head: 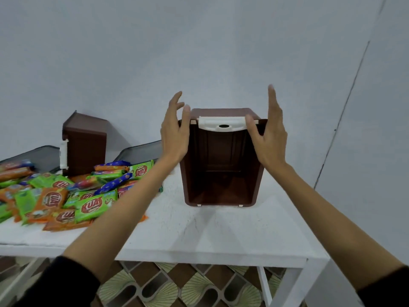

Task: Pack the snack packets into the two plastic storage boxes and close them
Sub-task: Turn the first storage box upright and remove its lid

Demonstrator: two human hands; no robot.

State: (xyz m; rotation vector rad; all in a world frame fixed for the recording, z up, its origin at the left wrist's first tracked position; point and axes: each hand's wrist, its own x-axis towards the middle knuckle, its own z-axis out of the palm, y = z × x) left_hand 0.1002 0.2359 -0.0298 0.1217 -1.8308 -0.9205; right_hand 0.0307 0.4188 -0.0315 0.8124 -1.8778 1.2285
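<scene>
A brown plastic storage box (221,165) lies on its side on the white table (221,235), its empty opening facing me and a white latch (222,124) at its upper rim. My left hand (176,129) is at the box's left upper corner with straight fingers, thumb touching the rim. My right hand (269,129) flanks the right upper corner, fingers straight, thumb at the latch's end. A second brown box (85,145) stands on end at the left, behind a heap of green, orange and blue snack packets (66,191).
Two dark translucent lids (141,152) lean against the pale wall behind the packets. The table's front edge runs across the lower view, with a patterned tiled floor (177,286) below. A wall corner stands at the right.
</scene>
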